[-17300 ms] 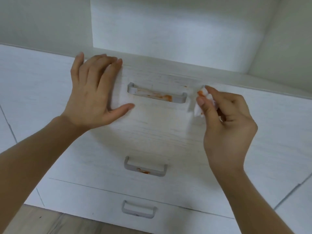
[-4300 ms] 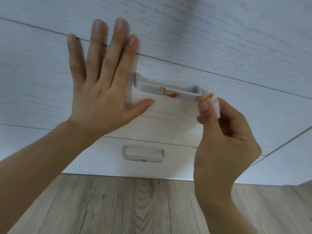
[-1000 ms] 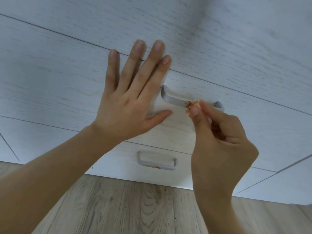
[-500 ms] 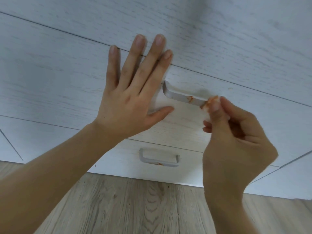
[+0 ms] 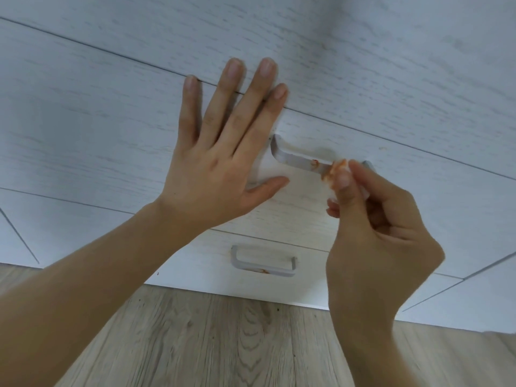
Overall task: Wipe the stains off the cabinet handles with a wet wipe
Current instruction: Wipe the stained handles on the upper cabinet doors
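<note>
A grey metal handle (image 5: 296, 158) sits on a white drawer front (image 5: 293, 213), with a small orange stain left of its middle. My right hand (image 5: 374, 236) pinches a folded wet wipe (image 5: 333, 171), orange-smeared at its tip, against the handle's right part. My left hand (image 5: 223, 152) lies flat with fingers spread on the drawer front, just left of the handle. A lower grey handle (image 5: 264, 261) on the bottom drawer carries an orange stain along its lower bar.
White wood-grain cabinet panels (image 5: 391, 65) fill the upper view, with drawer seams running diagonally. A light wooden floor (image 5: 223, 339) lies below the bottom drawer. Adjacent cabinet fronts (image 5: 474, 303) stand to the right.
My right hand with the wipe slid right along the handle and now sits near its right end; the orange stain on the bar has shrunk. My left hand stays flat on the drawer.
</note>
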{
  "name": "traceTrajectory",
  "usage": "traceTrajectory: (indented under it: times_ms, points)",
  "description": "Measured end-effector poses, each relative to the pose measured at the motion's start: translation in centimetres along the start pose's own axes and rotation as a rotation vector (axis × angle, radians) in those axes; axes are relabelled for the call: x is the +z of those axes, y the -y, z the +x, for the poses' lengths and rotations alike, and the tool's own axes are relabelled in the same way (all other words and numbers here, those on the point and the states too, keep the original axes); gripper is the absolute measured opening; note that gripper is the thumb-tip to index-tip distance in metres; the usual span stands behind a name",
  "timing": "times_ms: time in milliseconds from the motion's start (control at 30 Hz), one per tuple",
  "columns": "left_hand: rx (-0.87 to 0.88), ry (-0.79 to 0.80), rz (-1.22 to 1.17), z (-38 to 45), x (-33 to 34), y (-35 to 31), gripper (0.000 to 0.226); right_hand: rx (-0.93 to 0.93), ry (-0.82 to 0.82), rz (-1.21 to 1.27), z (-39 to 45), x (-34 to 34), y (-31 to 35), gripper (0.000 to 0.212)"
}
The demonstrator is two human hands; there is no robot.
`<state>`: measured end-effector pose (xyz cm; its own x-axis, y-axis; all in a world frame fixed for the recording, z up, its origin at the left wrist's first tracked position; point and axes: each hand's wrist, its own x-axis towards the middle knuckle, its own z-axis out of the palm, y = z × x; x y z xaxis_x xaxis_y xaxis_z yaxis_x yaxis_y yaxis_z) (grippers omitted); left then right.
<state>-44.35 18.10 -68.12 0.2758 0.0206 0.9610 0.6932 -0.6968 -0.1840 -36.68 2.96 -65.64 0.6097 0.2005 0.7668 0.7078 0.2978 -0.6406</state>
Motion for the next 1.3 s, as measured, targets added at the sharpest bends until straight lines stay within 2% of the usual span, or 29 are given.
traceTrajectory:
  times_ms: [200,333,433,600,767,867,1000,1100,1200,1300]
  points:
    - [-0.005,-0.026,0.002,0.1,0.2,-0.2,0.085,0.009,0.105,-0.048,0.0,1.0,0.5,0.016]
    - [-0.007,-0.023,-0.008,0.1,0.2,0.0,0.085,0.059,0.063,-0.041,-0.3,1.2,0.6,0.015]
    - [-0.004,-0.029,-0.006,0.1,0.1,-0.1,0.084,0.054,0.129,-0.043,-0.4,1.3,0.9,0.016]
    - [-0.011,-0.007,-0.026,0.0,0.0,0.0,0.085,0.08,0.074,-0.002,-0.2,0.4,0.7,0.013]
    - [-0.006,-0.025,-0.007,0.1,0.1,-0.1,0.083,0.054,0.139,-0.015,-0.5,1.3,0.9,0.018]
    - [-0.002,-0.021,-0.026,0.1,0.1,-0.1,0.083,0.055,0.102,0.017,-0.6,1.3,0.8,0.017]
    - [-0.01,-0.037,-0.034,0.2,0.1,-0.1,0.08,0.018,0.157,-0.013,-0.8,1.8,0.8,0.018]
    - [-0.003,-0.028,-0.028,0.0,0.1,0.0,0.081,0.043,0.127,0.007,-0.7,1.7,0.8,0.017]
    - [-0.014,-0.045,-0.04,0.2,0.1,-0.1,0.078,0.027,0.188,0.0,-0.8,1.7,1.0,0.019]
    - [0.002,-0.024,-0.04,0.1,0.0,0.1,0.082,-0.004,0.121,0.009,-0.6,1.4,1.3,0.016]
